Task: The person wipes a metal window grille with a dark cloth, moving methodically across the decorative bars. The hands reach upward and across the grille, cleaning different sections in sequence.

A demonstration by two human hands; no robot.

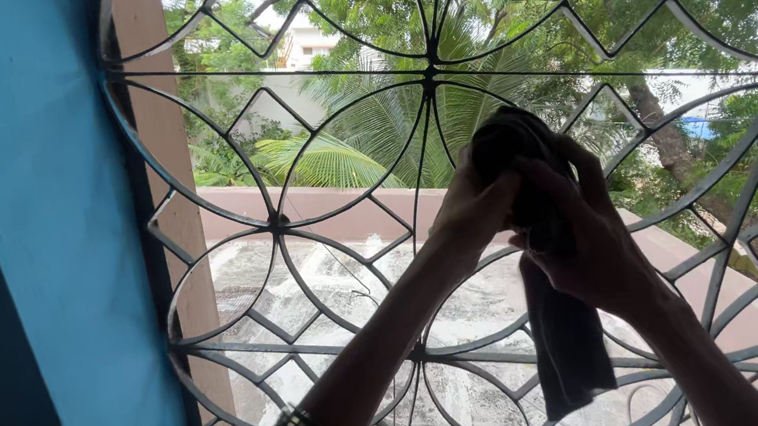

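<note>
Head view: both hands are raised against the metal window grille, gripping one dark cloth. The left hand clenches the bunched top near the grille's central bars, while the right hand clasps it just below, so the loose tail hangs down in front of the grille's lower loops.

Matt dark cloth; metal grille w/ dull grey finish.

Blue wall at left; palm fronds, perhaps a rooftop, outside.
</note>
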